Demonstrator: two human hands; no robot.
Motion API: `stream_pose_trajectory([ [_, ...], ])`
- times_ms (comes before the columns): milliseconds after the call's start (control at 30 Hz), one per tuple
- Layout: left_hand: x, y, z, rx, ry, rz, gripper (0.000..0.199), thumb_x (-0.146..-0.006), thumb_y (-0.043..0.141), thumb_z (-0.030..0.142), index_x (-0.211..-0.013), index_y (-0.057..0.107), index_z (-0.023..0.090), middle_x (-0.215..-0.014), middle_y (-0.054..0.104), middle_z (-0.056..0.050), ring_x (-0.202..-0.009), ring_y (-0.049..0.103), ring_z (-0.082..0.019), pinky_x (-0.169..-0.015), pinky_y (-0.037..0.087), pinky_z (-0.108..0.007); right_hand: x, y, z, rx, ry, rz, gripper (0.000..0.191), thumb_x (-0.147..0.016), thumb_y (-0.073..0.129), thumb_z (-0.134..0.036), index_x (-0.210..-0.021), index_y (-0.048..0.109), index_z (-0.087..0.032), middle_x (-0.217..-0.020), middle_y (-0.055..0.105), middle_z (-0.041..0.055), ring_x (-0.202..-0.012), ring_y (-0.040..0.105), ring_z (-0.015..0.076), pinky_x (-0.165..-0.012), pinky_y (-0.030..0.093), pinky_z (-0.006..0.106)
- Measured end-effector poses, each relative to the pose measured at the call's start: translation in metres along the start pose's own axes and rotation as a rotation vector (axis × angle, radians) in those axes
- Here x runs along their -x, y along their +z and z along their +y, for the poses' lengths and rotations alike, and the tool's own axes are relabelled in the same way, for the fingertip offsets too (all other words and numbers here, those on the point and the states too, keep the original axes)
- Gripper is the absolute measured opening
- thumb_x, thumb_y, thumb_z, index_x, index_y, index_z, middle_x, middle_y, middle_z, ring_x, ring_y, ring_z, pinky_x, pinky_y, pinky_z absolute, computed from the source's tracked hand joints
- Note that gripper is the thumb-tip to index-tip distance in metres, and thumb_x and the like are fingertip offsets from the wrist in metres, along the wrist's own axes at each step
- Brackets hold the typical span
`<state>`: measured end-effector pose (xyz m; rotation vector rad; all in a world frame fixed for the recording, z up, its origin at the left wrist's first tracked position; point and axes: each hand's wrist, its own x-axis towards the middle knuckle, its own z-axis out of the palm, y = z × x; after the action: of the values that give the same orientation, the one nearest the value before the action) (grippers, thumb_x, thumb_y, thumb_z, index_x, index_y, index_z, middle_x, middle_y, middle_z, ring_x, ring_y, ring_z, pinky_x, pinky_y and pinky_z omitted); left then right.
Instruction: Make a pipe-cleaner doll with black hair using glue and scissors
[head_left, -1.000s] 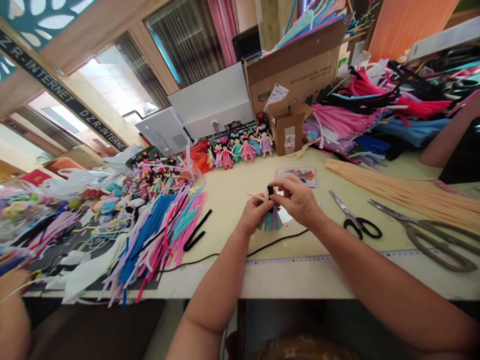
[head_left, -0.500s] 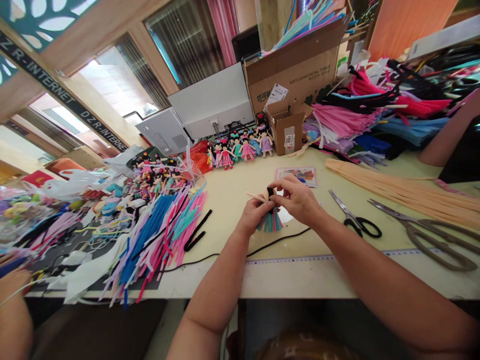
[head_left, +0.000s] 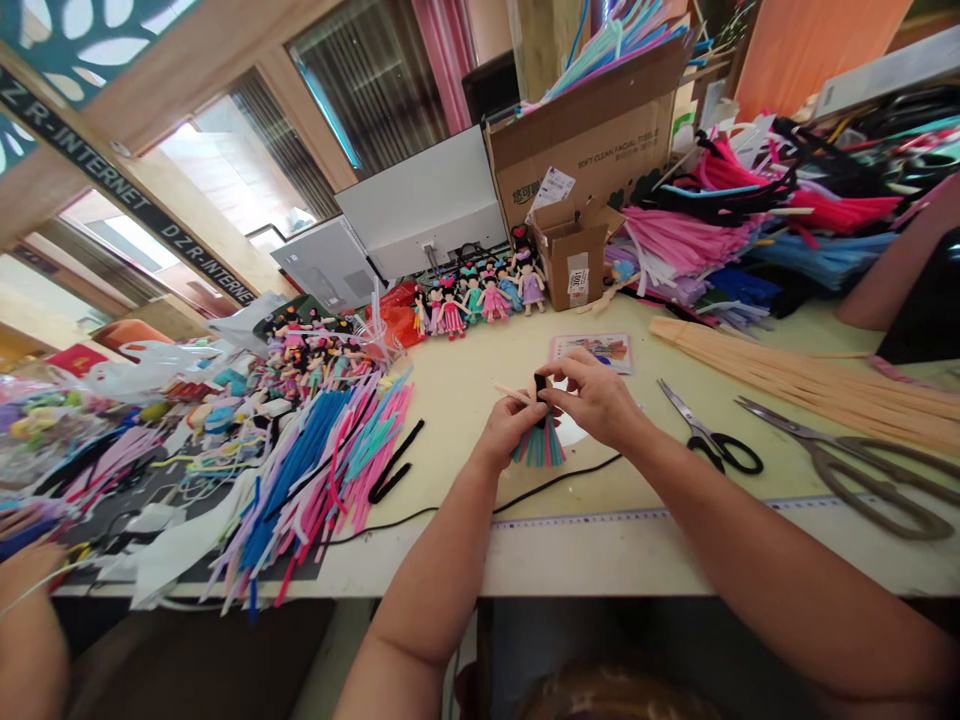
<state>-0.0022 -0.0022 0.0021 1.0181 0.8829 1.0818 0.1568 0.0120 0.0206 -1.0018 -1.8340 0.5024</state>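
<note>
At mid table (head_left: 457,420), doll-like piece (head_left: 540,450) w/ teal-pink fringe is pinched by L hand (head_left: 510,430); black strip (head_left: 539,384) just beyond fringe is pinched by R hand (head_left: 596,395). If R grip's eased too soon, strip could be sprung loose, prob. by own stiffness.

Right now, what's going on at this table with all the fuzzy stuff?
A person is holding a small fringed piece between the fingers of the left hand and right hand. Its pink-and-teal fringe hangs below, with a black bit on top; the fingers hide some of it. Black-handled scissors and bigger gray scissors lie to the right. Colorful fuzzy strips are piled on the left, and little dolls stand at the back.
</note>
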Motion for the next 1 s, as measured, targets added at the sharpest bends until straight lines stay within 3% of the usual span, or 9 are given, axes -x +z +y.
stream_pose_trajectory([
  [233, -0.0011, 0.0020, -0.0001, -0.014, -0.012, 0.040, 0.044, -0.055, 0.085, 0.039, -0.083, 0.067, 0.011, -0.079, 0.069, -0.007, -0.076, 0.067, -0.020, -0.076, 0.054, -0.038, -0.0012, -0.0012, -0.0006, 0.037, -0.024, 0.017, 0.018, -0.089, 0.052, -0.026, -0.088, 0.069, -0.022, -0.085, 0.060, 0.0045, -0.080, 0.057, 0.0178, -0.073, 0.044, 0.032],
  [467, -0.0015, 0.0006, -0.0023, -0.032, -0.015, 0.039, 0.045, -0.055, 0.085, 0.040, -0.083, 0.067, 0.011, -0.074, 0.069, -0.006, -0.072, 0.067, -0.019, -0.077, 0.053, -0.037, -0.0005, 0.0006, -0.0010, 0.033, -0.022, 0.031, 0.011, -0.079, 0.064, -0.024, -0.089, 0.069, -0.022, -0.084, 0.060, 0.0029, -0.074, 0.055, 0.0160, -0.068, 0.044, 0.030],
  [733, -0.0037, -0.0010, -0.0064, -0.044, 0.025, 0.050, 0.039, -0.058, 0.083, 0.039, -0.079, 0.067, 0.011, -0.073, 0.068, -0.005, -0.067, 0.064, -0.015, -0.071, 0.052, -0.031, -0.0008, 0.0035, -0.0001, 0.008, -0.031, 0.031, 0.009, -0.080, 0.062, -0.020, -0.088, 0.067, -0.022, -0.083, 0.059, 0.0031, -0.075, 0.055, 0.0165, -0.067, 0.044, 0.030],
  [1000, -0.0028, 0.0002, -0.0068, -0.026, 0.033, 0.039, 0.041, -0.056, 0.084, 0.041, -0.080, 0.067, 0.011, -0.073, 0.067, -0.005, -0.068, 0.063, -0.015, -0.074, 0.052, -0.033, 0.0002, 0.0057, 0.0034, 0.009, -0.047, 0.045, 0.010, -0.080, 0.063, -0.023, -0.089, 0.068, -0.023, -0.083, 0.060, 0.0029, -0.072, 0.057, 0.0168, -0.062, 0.045, 0.030],
])
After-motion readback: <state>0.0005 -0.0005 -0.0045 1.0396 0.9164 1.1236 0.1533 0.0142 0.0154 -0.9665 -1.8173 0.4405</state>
